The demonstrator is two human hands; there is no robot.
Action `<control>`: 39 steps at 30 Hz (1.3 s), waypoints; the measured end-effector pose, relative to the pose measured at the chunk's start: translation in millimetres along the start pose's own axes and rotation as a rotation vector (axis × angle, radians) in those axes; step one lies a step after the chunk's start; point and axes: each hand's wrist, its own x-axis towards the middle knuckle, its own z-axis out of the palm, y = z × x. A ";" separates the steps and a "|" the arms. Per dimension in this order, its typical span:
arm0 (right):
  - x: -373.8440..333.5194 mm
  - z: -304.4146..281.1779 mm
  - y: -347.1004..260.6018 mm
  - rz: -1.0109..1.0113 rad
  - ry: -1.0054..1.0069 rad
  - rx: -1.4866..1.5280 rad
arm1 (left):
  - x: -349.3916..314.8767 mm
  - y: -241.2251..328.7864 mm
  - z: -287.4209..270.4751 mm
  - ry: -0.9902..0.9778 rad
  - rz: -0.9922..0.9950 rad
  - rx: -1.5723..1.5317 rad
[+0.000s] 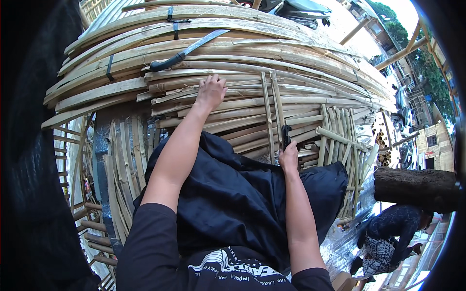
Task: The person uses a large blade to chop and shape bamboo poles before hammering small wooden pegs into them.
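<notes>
Long split bamboo strips lie in a wide stack before me. My left hand reaches onto them with curled fingers closed on a bamboo strip; the fingertips are partly hidden. My right hand is closed on a black hand tool, whose exact kind I cannot make out. Beside that tool, two narrow bamboo strips lie crosswise over the stack, pointing away from me. A curved blade knife with a black handle rests on the stack, beyond my left hand.
Dark cloth covers my lap. More bamboo pieces stand at the left, and a bamboo lattice sits at the right. A thick log lies near another crouching person. Black ties bind bundles at the far side.
</notes>
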 end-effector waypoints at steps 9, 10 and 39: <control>-6.9 -2.4 -3.4 -0.001 0.001 -0.015 | -10.6 -2.9 5.7 0.060 0.049 -0.023; -8.1 -2.5 -4.4 0.001 -0.004 -0.011 | -12.7 -4.7 6.1 0.082 0.060 -0.033; -2.6 -19.3 -8.2 0.092 -0.081 0.039 | 25.6 22.3 26.0 0.126 0.240 -0.129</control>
